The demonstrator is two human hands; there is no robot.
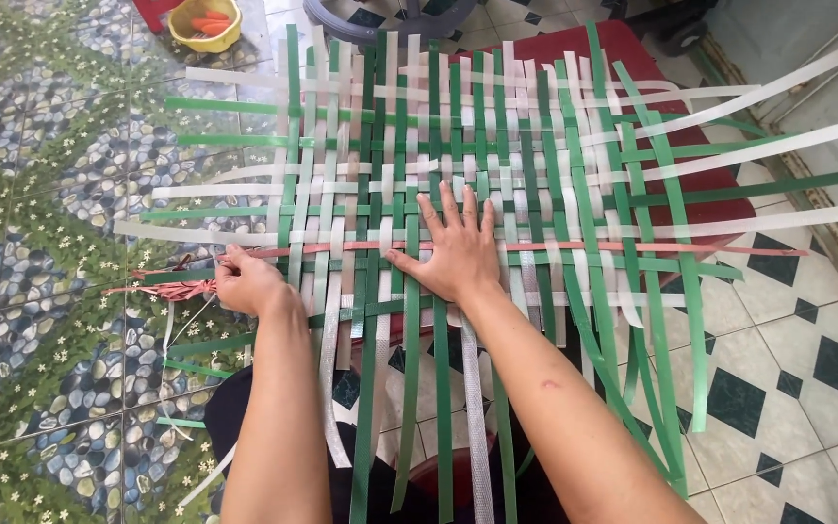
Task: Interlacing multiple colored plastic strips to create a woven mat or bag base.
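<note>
Head view looks straight down on a flat woven mat of green and translucent white plastic strapping bands (496, 165), laid over a dark red stool or low table (720, 194) so that the woven middle is held up while loose band ends hang free over every edge. Across the near part of the weave runs a single thin pinkish-red plastic strip (555, 246), threaded over and under the upright bands from left to right. The left hand (247, 283) is closed around the left end of that strip, fingers curled in a pinch just where it leaves the weave beside a bunched red tail (162, 288), which looks like a grip meant to keep the strip taut. The right hand (453, 252) lies open and flat, fingers spread, palm pressed on the bands at the strip's line, apparently pinning the weave so it does not shift; it grasps nothing. Unwoven green and white ends trail toward the person's lap. Beyond the mat, a yellow plastic bowl holding orange-handled tools (205, 23) sits on the pebble-and-flower patterned floor covering (40, 320), well apart from both hands; white tiles with dark diamonds (797, 340) show on the right.
</note>
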